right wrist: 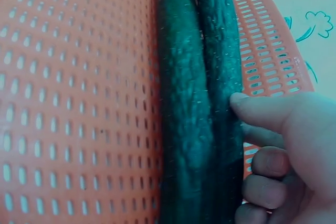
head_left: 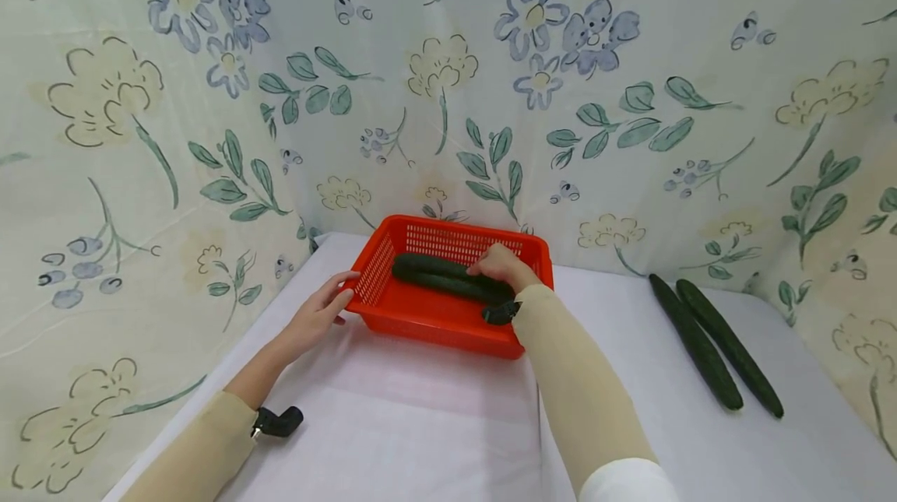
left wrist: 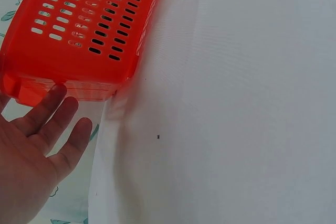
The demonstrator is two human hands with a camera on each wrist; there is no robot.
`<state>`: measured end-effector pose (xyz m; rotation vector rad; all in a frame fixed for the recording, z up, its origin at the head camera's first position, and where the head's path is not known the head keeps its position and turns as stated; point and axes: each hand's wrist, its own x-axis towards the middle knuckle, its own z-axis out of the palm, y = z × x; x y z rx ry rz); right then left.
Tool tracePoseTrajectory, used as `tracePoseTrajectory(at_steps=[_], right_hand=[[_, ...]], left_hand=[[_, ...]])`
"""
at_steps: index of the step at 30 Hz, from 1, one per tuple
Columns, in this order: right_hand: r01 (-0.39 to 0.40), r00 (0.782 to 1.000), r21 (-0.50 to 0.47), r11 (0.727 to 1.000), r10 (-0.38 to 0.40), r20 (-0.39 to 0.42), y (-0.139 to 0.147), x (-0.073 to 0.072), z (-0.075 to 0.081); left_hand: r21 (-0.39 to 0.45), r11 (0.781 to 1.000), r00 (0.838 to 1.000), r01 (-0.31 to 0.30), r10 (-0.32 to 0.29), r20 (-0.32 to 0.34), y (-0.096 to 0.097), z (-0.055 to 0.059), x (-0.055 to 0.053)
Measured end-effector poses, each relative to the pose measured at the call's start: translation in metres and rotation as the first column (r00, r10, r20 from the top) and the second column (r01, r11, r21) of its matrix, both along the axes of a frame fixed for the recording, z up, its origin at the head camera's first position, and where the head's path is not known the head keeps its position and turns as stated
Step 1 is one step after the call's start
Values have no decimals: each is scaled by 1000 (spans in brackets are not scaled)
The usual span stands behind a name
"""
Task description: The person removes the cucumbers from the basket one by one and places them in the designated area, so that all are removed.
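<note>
Two long dark green cucumbers lie side by side in a red perforated plastic basket (head_left: 420, 331). My right hand (head_left: 501, 267) reaches into it and pinches the farther cucumber (right wrist: 220, 51), thumb on its upper side and index finger partly hidden behind it. The other fingers of that hand are curled beside the cucumber. Against it lies the nearer cucumber (right wrist: 181, 77). At the basket's left end, my left hand (head_left: 318, 315) touches the rim and outer wall with loosely extended fingers (left wrist: 71, 145); its thumb is mostly hidden in the left wrist view.
Two more cucumbers lie on the white tablecloth (head_left: 617, 377) to the right: a left one (head_left: 697, 342) and a right one (head_left: 732, 350), both slanting. A floral curtain (head_left: 392, 136) hangs behind the table and along its sides.
</note>
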<state>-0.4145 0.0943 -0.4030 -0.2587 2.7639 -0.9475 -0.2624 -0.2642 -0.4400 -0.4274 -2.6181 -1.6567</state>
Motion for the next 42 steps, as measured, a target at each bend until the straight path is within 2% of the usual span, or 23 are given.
tracePoseTrajectory(at_steps=[7,19,25,33,42], right_hand=[[51,997,-27,998,-52,-51,2,3,-2],[47,997,44,998,-44,-58,7,4,-5],[38,999,-57,998,-39,-17,7,5,-9],[89,994,-183,979,-77,71,6,4,-16],[94,991,-211,973,-72,109,3,0,-21]], left_hand=[[9,1000,1000,5,-5,11,0,0,-1],[5,1000,1000,2,-2,19,2,2,1],[3,1000,1000,2,-2,6,1,3,0],[-10,1000,1000,3,-3,5,0,1,-2],[-10,1000,1000,1,-1,-3,0,1,-3]])
